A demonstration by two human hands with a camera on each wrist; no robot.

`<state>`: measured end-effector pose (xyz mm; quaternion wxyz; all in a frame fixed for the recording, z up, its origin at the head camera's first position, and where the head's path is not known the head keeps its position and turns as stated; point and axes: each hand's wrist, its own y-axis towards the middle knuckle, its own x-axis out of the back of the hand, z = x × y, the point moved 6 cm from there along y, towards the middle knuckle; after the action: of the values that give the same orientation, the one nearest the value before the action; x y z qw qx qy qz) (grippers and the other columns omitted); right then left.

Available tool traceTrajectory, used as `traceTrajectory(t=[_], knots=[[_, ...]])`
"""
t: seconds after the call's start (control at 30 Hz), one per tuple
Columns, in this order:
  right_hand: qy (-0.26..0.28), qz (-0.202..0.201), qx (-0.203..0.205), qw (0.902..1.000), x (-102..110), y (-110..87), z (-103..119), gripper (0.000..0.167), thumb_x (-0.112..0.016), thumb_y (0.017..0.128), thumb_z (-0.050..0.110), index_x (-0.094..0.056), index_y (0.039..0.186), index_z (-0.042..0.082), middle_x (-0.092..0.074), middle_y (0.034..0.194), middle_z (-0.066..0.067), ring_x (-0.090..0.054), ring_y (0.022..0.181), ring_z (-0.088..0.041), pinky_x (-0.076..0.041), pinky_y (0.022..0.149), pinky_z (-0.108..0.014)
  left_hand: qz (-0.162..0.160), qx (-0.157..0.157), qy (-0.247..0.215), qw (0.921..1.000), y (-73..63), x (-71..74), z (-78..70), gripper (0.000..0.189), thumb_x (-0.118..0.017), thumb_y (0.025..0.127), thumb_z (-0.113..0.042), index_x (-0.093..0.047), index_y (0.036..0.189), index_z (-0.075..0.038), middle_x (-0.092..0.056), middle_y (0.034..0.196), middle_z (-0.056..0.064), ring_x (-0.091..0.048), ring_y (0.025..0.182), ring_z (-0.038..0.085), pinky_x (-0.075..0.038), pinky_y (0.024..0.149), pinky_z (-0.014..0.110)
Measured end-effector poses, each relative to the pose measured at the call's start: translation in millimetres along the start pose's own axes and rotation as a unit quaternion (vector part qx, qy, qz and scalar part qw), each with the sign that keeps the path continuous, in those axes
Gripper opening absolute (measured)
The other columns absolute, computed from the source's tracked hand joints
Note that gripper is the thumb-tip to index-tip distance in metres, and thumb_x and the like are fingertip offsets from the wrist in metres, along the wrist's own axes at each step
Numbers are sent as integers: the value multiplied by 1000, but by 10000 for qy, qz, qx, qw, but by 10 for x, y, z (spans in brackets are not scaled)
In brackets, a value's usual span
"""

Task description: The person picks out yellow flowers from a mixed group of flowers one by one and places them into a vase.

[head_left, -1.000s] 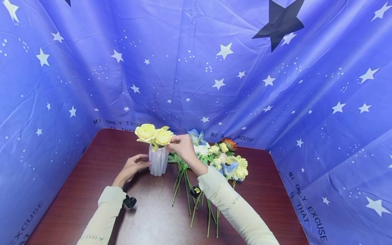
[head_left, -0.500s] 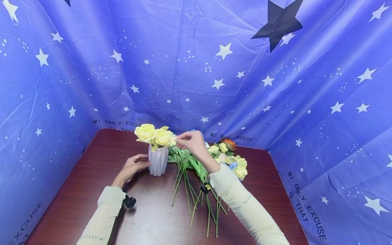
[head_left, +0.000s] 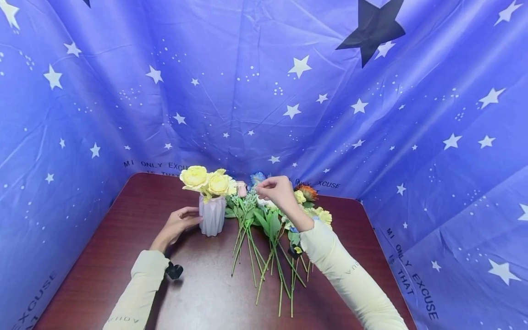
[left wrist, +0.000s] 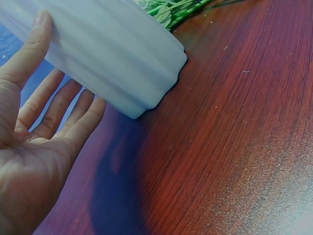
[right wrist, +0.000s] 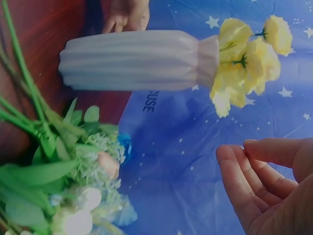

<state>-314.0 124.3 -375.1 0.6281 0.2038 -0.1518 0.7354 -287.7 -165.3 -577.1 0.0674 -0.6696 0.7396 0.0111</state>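
Note:
A pale pleated vase (head_left: 212,217) stands upright on the table with several yellow flowers (head_left: 208,182) in its mouth. My left hand (head_left: 176,225) is at the vase's left side. In the left wrist view, the thumb (left wrist: 36,41) lies against the vase wall (left wrist: 117,54) and the other fingers extend beside it, fairly straight. To the right of the vase, my right hand (head_left: 280,195) hovers over a pile of loose flowers. The right wrist view shows that hand (right wrist: 274,183) with thumb and fingers loosely bent, nothing between them, apart from the yellow blooms (right wrist: 247,61).
The pile's green stems (head_left: 284,279) point toward the near side of the brown table (head_left: 198,293). Among its heads are an orange bloom (head_left: 307,192), a pink bud (head_left: 242,189) and a blue flower (head_left: 257,178). A blue star-patterned cloth (head_left: 247,91) surrounds the table.
My right hand has moved away from the yellow flowers, rightward over the pile, uncovering the pink bud and some leaves. The left hand and the vase stay in place.

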Motion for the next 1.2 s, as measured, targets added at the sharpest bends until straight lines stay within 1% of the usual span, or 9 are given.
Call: traceTrajectory(t=[0.1, 0.23, 0.37, 0.5, 0.7, 0.87, 1.03, 1.13, 1.2], knots=[[-74, -52, -92, 9999, 67, -9, -81, 11, -77, 87, 2, -76, 94, -6, -76, 89, -22, -76, 69, -26, -65, 68, -34, 3, -18, -66, 10000, -2, 0, -1, 51, -75, 90, -2, -54, 132, 15, -71, 109, 2, -69, 98, 4, -59, 89, 22], [-277, -91, -262, 9992, 165, -47, -204, 9, -76, 88, 2, -76, 93, -6, -76, 88, -21, -74, 65, -21, -65, 69, -36, 19, 13, -83, 10000, -7, -1, -7, 50, -75, 90, -2, -53, 132, 14, -71, 109, 0, -69, 99, 5, -59, 89, 23], [-164, -97, -530, 9984, 240, -95, -365, 9, -74, 88, -1, -75, 93, -8, -76, 86, -21, -73, 63, -18, -64, 64, -28, 44, 24, -16, 10000, -4, 4, -11, 51, -75, 91, -4, -53, 133, 14, -70, 111, 2, -69, 99, 3, -59, 90, 23], [-118, -88, -673, 9976, 290, -136, -522, 10, -72, 88, -4, -73, 93, -12, -75, 83, -23, -71, 62, -19, -64, 64, -28, 26, 28, 85, 10000, 3, 10, -2, 51, -75, 91, -6, -53, 134, 13, -70, 112, 2, -68, 98, 2, -59, 91, 24], [-608, -83, -975, 9933, 358, -210, -753, 11, -69, 91, 1, -75, 92, -8, -75, 77, -17, -70, 62, -19, -64, 66, -33, -21, -1, 120, 9999, 19, 4, 25, 49, -76, 90, -7, -56, 132, 12, -71, 110, -2, -68, 98, 1, -59, 87, 20], [-956, -8, -1220, 9879, 381, -273, -947, 12, -67, 86, -1, -76, 78, -2, -74, 73, -11, -69, 65, -23, -58, 63, -29, 8, -8, 53, 10000, 19, 3, 44, 51, -76, 90, -6, -55, 132, 13, -71, 110, -1, -69, 98, 2, -59, 86, 19], [-1633, 2, -1253, 9786, 389, -315, -1124, 17, -65, 82, 1, -74, 67, 2, -73, 69, -6, -63, 59, -14, -49, 60, -23, 33, 16, 37, 10000, 17, 0, 38, 52, -76, 90, -6, -54, 133, 14, -71, 110, 0, -69, 98, 2, -59, 87, 19], [-1710, 14, -1310, 9765, 373, -330, -1230, 18, -67, 83, 3, -75, 67, 2, -71, 62, -4, -64, 56, -13, -54, 59, -24, -15, 57, -30, 10000, 27, 3, 42, 51, -76, 90, -5, -55, 132, 13, -71, 109, -1, -69, 98, 2, -59, 88, 20], [-1518, 19, -1443, 9778, 356, -337, -1310, 19, -67, 83, 1, -74, 65, 0, -69, 58, -5, -67, 54, -18, -61, 61, -30, -1, 59, -15, 10000, 32, 1, 42, 51, -76, 90, -5, -54, 133, 13, -71, 109, -1, -69, 98, 2, -59, 89, 21]])
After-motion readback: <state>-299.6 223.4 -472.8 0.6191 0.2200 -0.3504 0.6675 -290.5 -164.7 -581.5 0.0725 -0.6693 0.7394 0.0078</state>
